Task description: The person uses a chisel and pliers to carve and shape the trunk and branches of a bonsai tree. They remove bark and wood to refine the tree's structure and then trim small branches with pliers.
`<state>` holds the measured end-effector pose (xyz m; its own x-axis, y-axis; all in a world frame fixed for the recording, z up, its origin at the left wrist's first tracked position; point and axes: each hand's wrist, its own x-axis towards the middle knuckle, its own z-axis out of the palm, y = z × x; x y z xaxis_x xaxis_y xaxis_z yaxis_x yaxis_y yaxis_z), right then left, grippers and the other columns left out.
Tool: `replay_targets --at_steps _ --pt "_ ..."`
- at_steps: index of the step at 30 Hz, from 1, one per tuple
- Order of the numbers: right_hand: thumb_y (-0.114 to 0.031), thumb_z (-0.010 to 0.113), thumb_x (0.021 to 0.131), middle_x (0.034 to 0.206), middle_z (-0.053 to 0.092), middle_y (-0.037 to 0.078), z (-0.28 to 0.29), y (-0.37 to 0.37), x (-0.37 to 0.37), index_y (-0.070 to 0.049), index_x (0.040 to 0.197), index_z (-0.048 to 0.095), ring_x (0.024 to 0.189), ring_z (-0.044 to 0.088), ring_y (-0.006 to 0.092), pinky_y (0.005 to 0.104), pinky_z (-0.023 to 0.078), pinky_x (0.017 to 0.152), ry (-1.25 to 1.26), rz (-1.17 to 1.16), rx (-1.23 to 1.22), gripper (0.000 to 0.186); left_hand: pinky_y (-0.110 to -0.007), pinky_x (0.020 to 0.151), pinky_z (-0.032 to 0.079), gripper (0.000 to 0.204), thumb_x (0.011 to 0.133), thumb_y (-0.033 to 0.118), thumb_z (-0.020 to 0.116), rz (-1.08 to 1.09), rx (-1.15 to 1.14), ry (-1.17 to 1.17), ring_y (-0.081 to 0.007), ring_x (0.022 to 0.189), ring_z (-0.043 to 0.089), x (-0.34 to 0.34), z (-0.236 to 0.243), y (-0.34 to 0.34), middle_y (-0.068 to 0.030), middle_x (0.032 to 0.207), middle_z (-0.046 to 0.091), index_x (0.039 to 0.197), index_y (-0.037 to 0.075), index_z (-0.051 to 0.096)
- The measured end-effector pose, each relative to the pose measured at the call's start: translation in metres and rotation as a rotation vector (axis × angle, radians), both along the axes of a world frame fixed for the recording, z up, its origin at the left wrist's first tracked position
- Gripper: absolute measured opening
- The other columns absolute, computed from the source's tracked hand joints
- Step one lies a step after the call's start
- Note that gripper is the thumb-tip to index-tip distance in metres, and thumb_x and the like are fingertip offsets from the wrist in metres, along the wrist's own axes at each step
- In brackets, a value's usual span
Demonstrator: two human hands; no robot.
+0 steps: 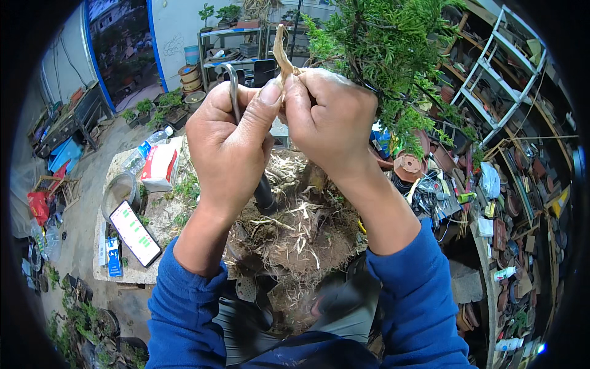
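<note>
My left hand (227, 147) is closed around a curved metal tool (233, 86) with a dark lower shaft, its thumb pressed on a pale, frayed strip of wood (281, 52). My right hand (326, 120) pinches the same strip at the top, right beside my left thumb. Green juniper foliage (387, 43) rises behind and right of my hands; whether the strip joins it is hidden. Below lies a gnarled root base with soil (307, 246), scattered with pale wood shavings.
A stone-topped table (104, 264) at left holds a phone (134, 232), tissue box (158, 169), bottle (138, 158) and grey bucket. Shelves of pots and a white ladder (498, 74) line the right, near cables and pots. Potted plants stand on the floor and back rack (233, 59).
</note>
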<state>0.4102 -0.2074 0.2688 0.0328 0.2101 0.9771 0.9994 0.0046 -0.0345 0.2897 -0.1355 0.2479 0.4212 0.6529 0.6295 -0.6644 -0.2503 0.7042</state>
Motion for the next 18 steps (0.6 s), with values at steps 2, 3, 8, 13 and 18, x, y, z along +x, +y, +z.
replay_targets --at_steps 2,3,8,13,18 --pt "-0.012 0.071 0.085 0.061 0.059 0.013 0.0 0.002 0.005 -0.007 0.066 0.06 0.054 0.062 0.0321 0.043 0.047 0.05 -0.041 0.066 0.04 0.022 -0.019 0.043 0.034 0.023 0.1 0.018 0.076 -0.002 -0.001 0.009 -0.0017 0.049 0.048 -0.001 0.001 0.0 0.004 0.062 0.057 0.085 0.004 0.065" --pt "-0.01 0.071 0.083 0.061 0.058 0.013 -0.001 0.002 0.006 -0.007 0.065 0.058 0.053 0.06 0.0321 0.0428 0.046 0.05 -0.043 0.09 0.048 0.023 -0.019 0.044 0.034 0.023 0.1 0.018 0.076 -0.002 -0.012 0.005 -0.0016 0.049 0.048 -0.001 0.001 -0.001 0.0042 0.062 0.057 0.085 0.004 0.065" --pt "-0.005 0.072 0.08 0.06 0.056 0.014 -0.002 0.006 0.009 -0.006 0.064 0.055 0.052 0.058 0.0323 0.0424 0.044 0.048 -0.076 0.192 0.124 0.023 -0.019 0.043 0.033 0.025 0.099 0.018 0.077 0.036 -0.007 0.026 -0.0016 0.049 0.047 -0.002 0.004 -0.002 0.0047 0.061 0.056 0.083 0.004 0.065" --pt "-0.002 0.072 0.077 0.06 0.055 0.014 -0.002 0.003 0.01 -0.005 0.063 0.055 0.052 0.058 0.0322 0.0417 0.044 0.048 -0.111 0.215 0.114 0.023 -0.019 0.043 0.034 0.024 0.098 0.017 0.078 0.039 -0.001 0.016 -0.0018 0.048 0.049 -0.003 0.006 -0.002 0.0043 0.06 0.057 0.081 0.003 0.066" --pt "0.0 0.076 0.079 0.066 0.067 0.013 -0.001 -0.007 0.01 -0.001 0.077 0.071 0.055 0.066 0.0273 0.0344 0.05 0.051 -0.182 0.171 0.051 0.006 -0.019 0.043 0.034 0.023 0.097 0.016 0.079 0.038 -0.02 0.008 -0.0018 0.048 0.049 -0.005 0.006 -0.005 0.0037 0.06 0.058 0.081 0.004 0.067"
